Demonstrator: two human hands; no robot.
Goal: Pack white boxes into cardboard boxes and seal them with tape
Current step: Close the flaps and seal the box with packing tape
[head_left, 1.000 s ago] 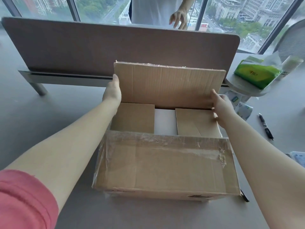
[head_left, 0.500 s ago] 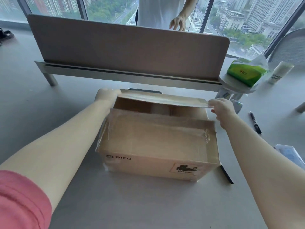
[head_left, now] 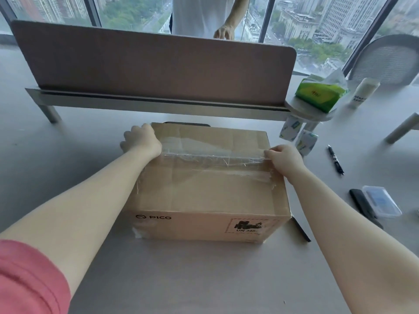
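the pico cardboard box [head_left: 208, 189] sits on the grey table [head_left: 192, 275] in front of me, flaps folded shut, old clear tape [head_left: 213, 155] along the seam. my left hand [head_left: 141, 140] curls over the box's far left top edge, gripping it. my right hand [head_left: 283, 158] pinches the flap edge at the right end of the seam. a black pen [head_left: 335, 159] lies right of the box.

High-rise office. Grey desk [head_left: 204, 279] with a fabric privacy divider [head_left: 154, 64] along its far edge, mesh-back office chair [head_left: 385, 60] at right, floor-to-ceiling windows [head_left: 306, 23] looking down on city buildings and trees. Desk clutter fits: tissue pack [head_left: 319, 94], pen [head_left: 335, 159], another person [head_left: 204, 14] standing behind the divider.
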